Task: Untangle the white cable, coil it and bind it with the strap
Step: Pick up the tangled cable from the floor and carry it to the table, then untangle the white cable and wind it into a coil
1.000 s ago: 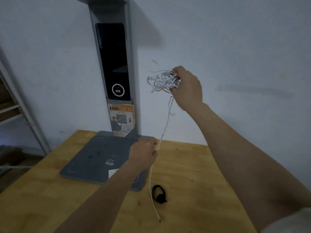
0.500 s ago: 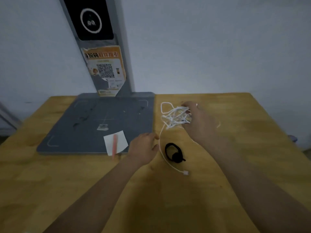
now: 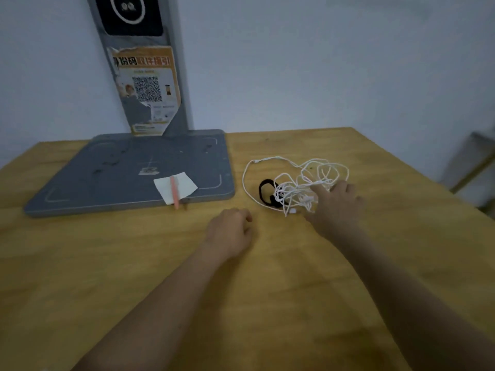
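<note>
White cable (image 3: 300, 183) lies in a loose tangled heap on the wooden bench (image 3: 134, 263), right of centre, w/ one long loop running out to the left and back toward the far edge, where a small plug end shows. Strap (image 3: 265, 192), a black loop, sits on the bench at the heap's left side, partly under the strands, so cable and strap overlap. Right hand (image 3: 334, 207) rests on the near-right part of the heap, fingers (image 3: 316, 190) reaching into the strands; whether they pinch a strand or just lie on top I can't tell, view too soft. Left hand (image 3: 230, 231) sits on the bench near the heap but apart from it, its fingers curled in loosely, holding nothing. Progress, as I judge it: basically at the start. No untangling visible, strands cross every which way, no coil formed, strap not round anything. All three steps are left: find a free end, work it out of the knot, wind into even loops, then wrap w/ strap. Strap prob. needs pulling clear of the heap first or it gets dragged along. Off to the left, a grey base plate (image 3: 120, 170) w/ an upright post carries a white paper slip (image 3: 176, 187) and a pink stick; not part of the job.
</note>
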